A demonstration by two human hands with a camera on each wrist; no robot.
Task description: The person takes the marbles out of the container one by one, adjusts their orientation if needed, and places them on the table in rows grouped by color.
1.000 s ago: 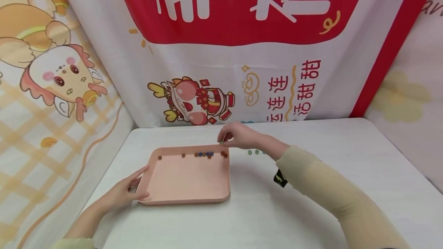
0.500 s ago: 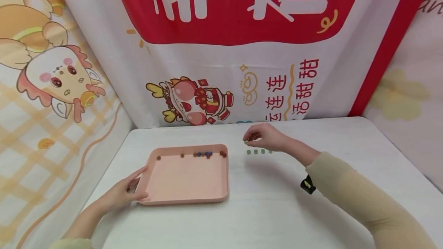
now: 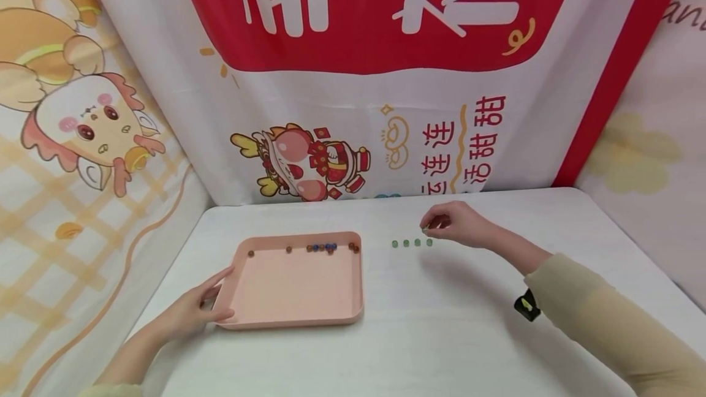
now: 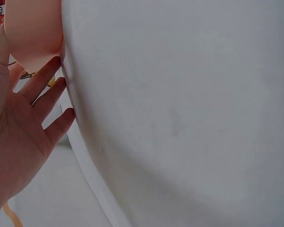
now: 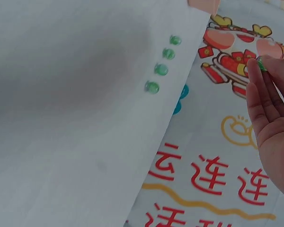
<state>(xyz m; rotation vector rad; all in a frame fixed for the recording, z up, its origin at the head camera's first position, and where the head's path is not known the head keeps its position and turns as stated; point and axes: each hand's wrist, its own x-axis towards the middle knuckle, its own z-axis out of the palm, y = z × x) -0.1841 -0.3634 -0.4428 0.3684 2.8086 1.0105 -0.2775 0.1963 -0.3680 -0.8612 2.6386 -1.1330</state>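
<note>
While the left hand [image 3: 191, 310] rests spread against a tray [image 3: 298, 290], the right hand [image 3: 460, 223] pinches a green marble [image 5: 261, 64].

From the right hand [image 3: 460, 225]'s fingertips, I find low leftward travel obstructed by marbles [image 3: 417, 242], then the tray [image 3: 300, 290]; the banner [image 3: 408, 90] limits reach beyond. I have passage bodyward over the table [image 3: 419, 336].
</note>
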